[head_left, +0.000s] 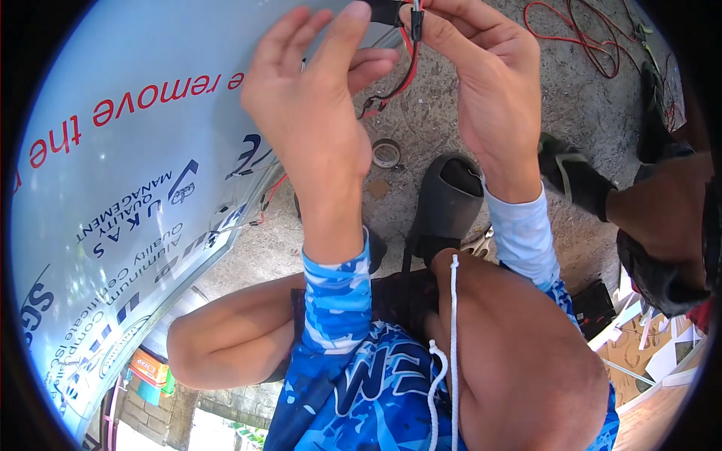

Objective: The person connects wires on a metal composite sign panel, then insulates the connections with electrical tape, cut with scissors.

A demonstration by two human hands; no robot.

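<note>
My right hand [489, 83] pinches a thin bundle of wires [410, 69], red and black, with a dark wrapped section [417, 26] just beyond the thumb. A black strip that looks like electrical tape [386, 12] runs from this bundle to the fingertips of my left hand [312, 98]. The left fingers are partly spread, but a fingertip meets the strip at the top edge of view, where the grip is partly cut off. Below the hands, the red and black wires hang down toward the concrete floor.
A large panel [150, 165] covered in printed film stands at left. On the floor [429, 120] lie a tape roll [386, 153], scissors [481, 244] and a red cable [579, 34]. Another person's leg [665, 195] is at right, near a box of scraps [647, 342].
</note>
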